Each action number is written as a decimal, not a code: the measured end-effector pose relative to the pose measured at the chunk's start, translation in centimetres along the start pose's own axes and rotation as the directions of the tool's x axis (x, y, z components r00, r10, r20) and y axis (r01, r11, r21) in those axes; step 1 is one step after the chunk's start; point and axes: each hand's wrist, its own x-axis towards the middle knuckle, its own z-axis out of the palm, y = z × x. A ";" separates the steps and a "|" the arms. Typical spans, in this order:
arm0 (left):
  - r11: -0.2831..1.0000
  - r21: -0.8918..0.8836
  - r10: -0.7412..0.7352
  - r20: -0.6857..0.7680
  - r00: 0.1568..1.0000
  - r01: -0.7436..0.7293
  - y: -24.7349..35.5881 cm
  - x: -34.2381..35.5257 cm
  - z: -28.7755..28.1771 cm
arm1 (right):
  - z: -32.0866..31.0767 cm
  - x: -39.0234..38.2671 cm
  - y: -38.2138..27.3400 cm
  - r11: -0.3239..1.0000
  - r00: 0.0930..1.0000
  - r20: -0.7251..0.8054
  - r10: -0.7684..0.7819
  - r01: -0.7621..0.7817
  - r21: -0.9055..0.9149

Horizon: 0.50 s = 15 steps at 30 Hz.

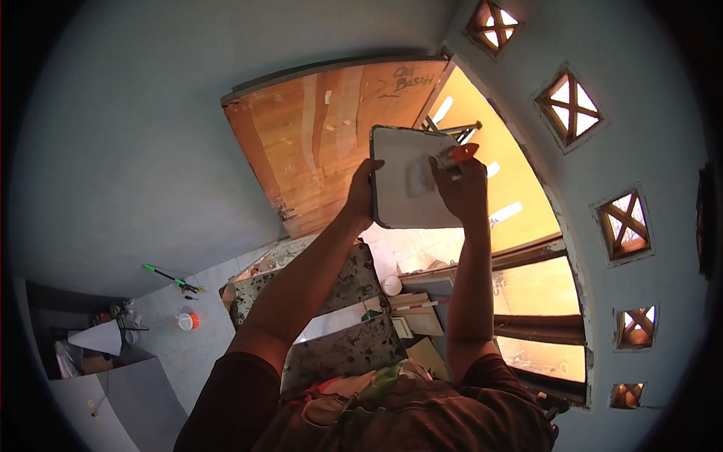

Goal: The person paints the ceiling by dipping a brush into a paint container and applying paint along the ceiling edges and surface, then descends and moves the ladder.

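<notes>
A pale, flat rectangular board [399, 169] with rounded corners and a dark rim is raised in front of me, with a grey smudge near its middle. My left hand [363, 188] grips its left edge, the thumb lying over the face. At the board's right side my right hand [463, 192] is closed round a small tool with an orange-red handle [465, 153]. The handle sticks out past the fingers to the upper right. The tool's working end is mostly hidden, so its exact kind is unclear.
Behind the board stands a wooden door [301, 128] beside a bright doorway. Paint-speckled planks [343, 350] lie below me. On the tiled floor are a white and orange bucket [188, 322] and a green-and-black pole [169, 277]. Grey cabinets [139, 395] stand lower left.
</notes>
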 end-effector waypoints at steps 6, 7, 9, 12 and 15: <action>0.999 0.037 0.008 -0.050 0.999 -0.006 -0.3 -0.1 0.2 | -0.1 -0.1 -1.6 0.999 0.999 0.034 0.027 -0.026 -0.021; 0.999 0.034 0.005 -0.047 0.999 -0.004 -0.5 -0.3 0.0 | -0.4 -0.3 -1.3 0.995 0.998 0.005 0.066 -0.065 -0.074; 0.999 0.044 0.005 -0.067 0.998 -0.002 -0.1 -0.1 -0.2 | -1.0 0.1 -1.2 0.989 0.996 -0.026 0.085 -0.088 -0.122; 0.998 0.031 0.049 -0.111 0.993 -0.046 -0.3 -0.6 0.5 | -2.5 -1.0 -1.1 0.994 0.992 -0.098 0.077 -0.084 -0.067; 1.000 -0.028 0.008 -0.155 0.988 -0.012 0.2 -1.2 1.4 | -4.2 -2.4 -1.2 0.992 0.999 -0.003 0.043 -0.042 0.119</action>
